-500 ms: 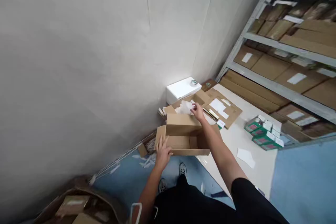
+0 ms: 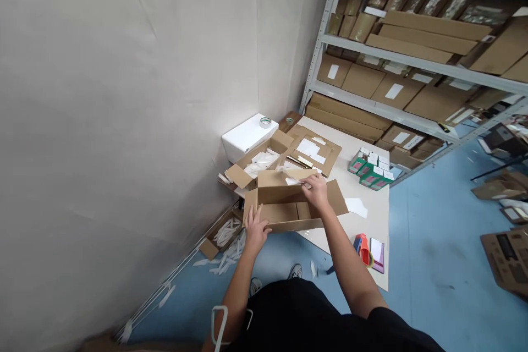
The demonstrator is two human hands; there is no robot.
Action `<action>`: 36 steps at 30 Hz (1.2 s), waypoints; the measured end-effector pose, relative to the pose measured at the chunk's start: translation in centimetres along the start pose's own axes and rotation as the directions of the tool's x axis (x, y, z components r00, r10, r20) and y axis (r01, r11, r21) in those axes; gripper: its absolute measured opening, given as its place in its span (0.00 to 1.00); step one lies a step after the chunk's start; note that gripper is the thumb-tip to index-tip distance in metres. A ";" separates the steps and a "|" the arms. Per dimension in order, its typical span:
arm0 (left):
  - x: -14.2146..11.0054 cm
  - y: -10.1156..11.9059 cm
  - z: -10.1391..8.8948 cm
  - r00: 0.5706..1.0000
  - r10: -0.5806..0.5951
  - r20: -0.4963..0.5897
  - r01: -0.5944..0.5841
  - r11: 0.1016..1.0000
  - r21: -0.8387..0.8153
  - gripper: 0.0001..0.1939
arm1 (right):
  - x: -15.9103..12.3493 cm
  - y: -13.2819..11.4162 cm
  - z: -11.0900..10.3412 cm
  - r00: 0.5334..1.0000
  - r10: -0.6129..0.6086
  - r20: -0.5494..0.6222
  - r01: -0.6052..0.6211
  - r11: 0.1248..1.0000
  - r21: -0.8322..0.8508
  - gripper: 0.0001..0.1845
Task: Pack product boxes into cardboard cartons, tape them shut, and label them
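An open cardboard box [image 2: 280, 213] with raised flaps stands at the near corner of the white table. My left hand [image 2: 256, 226] grips its near left corner, fingers over the left flap and front edge. Above the box's back flap, my right hand [image 2: 317, 191] pinches a thin, whitish, see-through piece [image 2: 293, 181], perhaps a small plastic bag. Behind it sits another open carton [image 2: 284, 140] filled with white paper-like pieces [image 2: 260, 164]. The part of the open box's interior that shows is bare cardboard.
A white box [image 2: 243, 135] with a tape roll [image 2: 265, 121] stands against the wall. On the table [image 2: 336, 231] lie green boxes [image 2: 366, 166], a red tape dispenser [image 2: 363, 249] and a phone [image 2: 377, 256]. Shelves [image 2: 396, 102] of cartons rise behind. White scraps [image 2: 229, 247] litter the floor.
My right hand has drawn back from the paper-filled carton toward the open box, carrying the whitish piece. My left hand stays on the box. The view has swung right.
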State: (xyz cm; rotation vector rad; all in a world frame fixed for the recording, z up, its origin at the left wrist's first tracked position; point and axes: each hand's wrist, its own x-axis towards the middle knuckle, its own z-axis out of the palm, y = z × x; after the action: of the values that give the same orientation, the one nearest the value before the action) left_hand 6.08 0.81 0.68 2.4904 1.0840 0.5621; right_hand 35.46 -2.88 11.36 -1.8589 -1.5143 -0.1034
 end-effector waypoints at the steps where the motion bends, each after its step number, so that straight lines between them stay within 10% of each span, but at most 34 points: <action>1: 0.8 0.6 0.3 1.000 0.016 0.013 -0.016 1.000 -0.004 0.04 | -1.3 0.6 -0.3 0.997 0.040 0.071 -0.038 0.999 -0.027 0.13; 8: 5.7 5.3 4.1 0.987 0.152 0.050 -0.150 0.988 -0.037 0.04 | -7.6 6.6 -1.6 0.814 0.269 0.515 -0.317 0.949 0.005 0.21; 20: 12.6 13.5 13.0 0.899 0.397 0.184 -0.364 0.912 -0.187 0.04 | -12.5 16.4 -9.5 0.846 0.530 0.059 -0.524 0.807 0.272 0.29; 36: 20.7 15.1 19.0 0.798 0.366 0.478 -0.288 0.930 -0.230 0.16 | -10.4 18.1 -6.8 0.768 0.638 0.053 -0.555 0.623 0.551 0.34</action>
State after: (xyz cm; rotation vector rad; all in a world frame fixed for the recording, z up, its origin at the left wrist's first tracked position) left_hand 37.49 3.49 -4.05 2.4909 0.3900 0.0343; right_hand 50.69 -16.17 2.70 -1.7246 -0.6360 0.4555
